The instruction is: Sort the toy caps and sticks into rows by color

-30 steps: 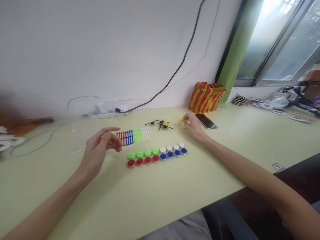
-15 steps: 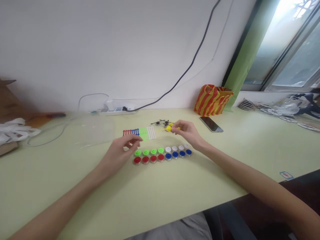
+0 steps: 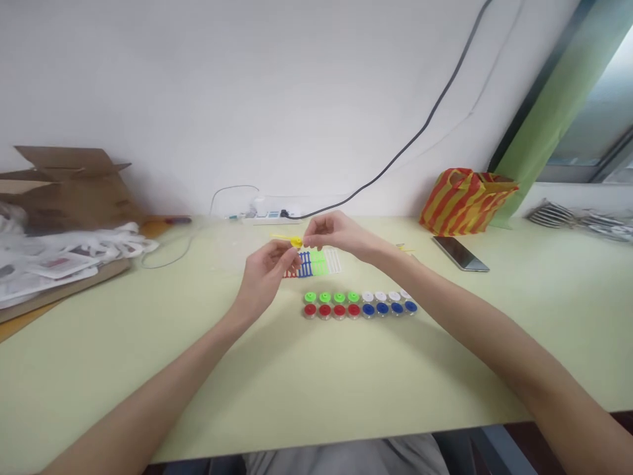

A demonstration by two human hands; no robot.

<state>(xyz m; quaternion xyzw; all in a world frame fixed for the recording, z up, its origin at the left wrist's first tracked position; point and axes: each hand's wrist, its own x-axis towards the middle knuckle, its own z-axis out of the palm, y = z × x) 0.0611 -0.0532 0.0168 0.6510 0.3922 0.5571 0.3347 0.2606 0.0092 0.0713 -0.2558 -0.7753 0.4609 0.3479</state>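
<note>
A small yellow round piece with a thin pointer (image 3: 295,242) is up over the table, between my two hands. My right hand (image 3: 339,234) pinches it from the right with the fingertips. My left hand (image 3: 267,272) is closed around its lower left side, thumb and fingers bent together. Just beneath lie flat arrow strips in red, blue (image 3: 305,264), green (image 3: 319,262) and white (image 3: 334,260); the left fingers cover part of the red ones. Nearer me stand two rows of small round pieces on clear bases: green (image 3: 325,298) and white (image 3: 380,297) behind, red (image 3: 324,311) and blue (image 3: 382,309) in front.
A phone (image 3: 459,254) lies to the right, before a red-and-yellow striped bag (image 3: 465,204). A power strip (image 3: 271,218) with a black cable sits against the wall. Cardboard (image 3: 79,191) and white straps (image 3: 93,247) fill the left side. Yellow bits (image 3: 405,248) lie behind my right forearm.
My right hand has carried the yellow piece leftward to my left hand, which has risen to meet it. The view has turned left, showing more of the cardboard.
</note>
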